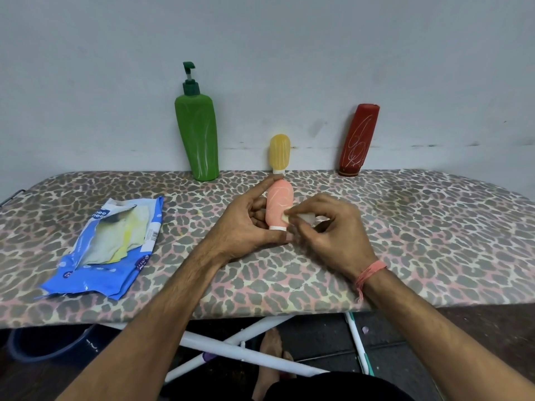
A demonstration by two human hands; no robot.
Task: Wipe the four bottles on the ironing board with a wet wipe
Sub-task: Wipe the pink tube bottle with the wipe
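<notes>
At the far left of the ironing board (pixel 405 227), a torn-open blue wipes packet (pixel 107 244) is lying flat on the leopard-print cover, with pale sheets showing through the tear. Further along, at the back edge, the tall green pump bottle (pixel 198 134) is standing against the wall. Next comes the small yellow bottle (pixel 280 153), resting cap-down at the back, just behind the hands.

In front of it, the left hand (pixel 246 224) is gripping the pink bottle (pixel 279 205), held cap-down above the board, with the thumb under the white cap and a fingertip over the rounded top. The right hand (pixel 327 224) is pinching a small folded wet wipe (pixel 289 217) and pressing it against the lower right side of the pink bottle; part of the wipe is hidden behind the fingers. A pink thread band is sitting on that wrist. Further right, well apart from the hands, the dark red bottle (pixel 359 140) is leaning against the wall with pale scribbles on its face.

Judging from this, the step in hand is the wiping of the pink bottle, one of the four. Whether any of the other three are already wiped I cannot tell. The next move probably calls for turning the pink bottle in the left hand so the wipe reaches its far side, then setting it down and taking up another.
</notes>
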